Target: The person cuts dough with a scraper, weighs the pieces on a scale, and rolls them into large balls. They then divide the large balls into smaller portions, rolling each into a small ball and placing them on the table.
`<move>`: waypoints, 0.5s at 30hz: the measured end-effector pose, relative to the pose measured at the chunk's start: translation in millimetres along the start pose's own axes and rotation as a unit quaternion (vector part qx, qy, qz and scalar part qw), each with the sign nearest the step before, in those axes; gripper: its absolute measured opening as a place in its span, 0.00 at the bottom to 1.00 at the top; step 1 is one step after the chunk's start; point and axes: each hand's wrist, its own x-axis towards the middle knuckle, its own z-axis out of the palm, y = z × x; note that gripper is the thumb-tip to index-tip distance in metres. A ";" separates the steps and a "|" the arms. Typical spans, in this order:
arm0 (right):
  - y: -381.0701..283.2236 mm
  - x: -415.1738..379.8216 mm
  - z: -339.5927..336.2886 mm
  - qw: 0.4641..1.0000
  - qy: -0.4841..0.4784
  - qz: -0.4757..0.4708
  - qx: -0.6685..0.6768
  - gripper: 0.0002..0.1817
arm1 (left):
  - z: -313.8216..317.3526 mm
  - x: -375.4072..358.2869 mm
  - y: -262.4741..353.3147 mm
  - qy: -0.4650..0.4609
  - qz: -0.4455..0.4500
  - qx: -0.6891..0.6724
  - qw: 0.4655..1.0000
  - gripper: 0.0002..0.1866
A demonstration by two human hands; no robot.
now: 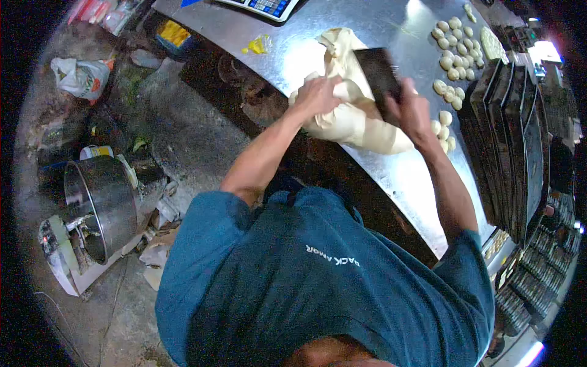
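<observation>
A large mass of pale dough (348,125) lies along the near edge of the metal table, with folded lumps reaching toward the back. My left hand (319,96) grips the dough at its left side, fingers curled into it. In my right hand (411,111) is a broad, dark rectangular blade (378,72), cleaver-like and slightly blurred. It is held tilted against the right side of the dough, where its lower edge meets the pale surface. Small round dough balls (454,52) sit in clusters on the table, right of the blade.
Dark metal trays (504,122) stand stacked on edge at the right. A scale (266,7) and a yellow scrap (260,44) are on the steel table (403,177). On the floor at left stand a mixer with a steel bowl (110,205) and a white plastic bag (82,76).
</observation>
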 end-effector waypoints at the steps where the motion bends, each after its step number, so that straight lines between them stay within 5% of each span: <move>1: 1.8 12.3 2.4 0.995 -0.005 -0.070 -0.076 0.22 | 3.0 -1.5 7.3 0.014 0.001 -0.072 0.997 0.26; 2: 14.6 25.1 12.8 0.992 -0.057 -0.078 -0.082 0.18 | 31.6 1.5 -0.6 0.087 0.027 -0.091 0.992 0.23; 3: -38.0 22.2 57.3 0.985 -0.164 -0.036 -0.033 0.16 | 12.6 -53.1 -31.3 0.009 -0.040 -0.089 0.995 0.22; 5: -56.1 54.1 83.9 0.982 -0.168 -0.066 -0.057 0.15 | 28.1 -62.4 -48.2 0.070 -0.020 -0.172 0.982 0.20; 9: -56.3 104.3 103.4 0.976 -0.107 -0.186 -0.037 0.15 | 34.3 -104.1 -28.4 0.035 -0.040 -0.396 0.917 0.21; 15: -90.7 -3.0 -14.2 0.997 0.060 0.016 0.039 0.18 | 29.4 -137.8 -45.7 0.086 -0.143 -0.699 0.695 0.27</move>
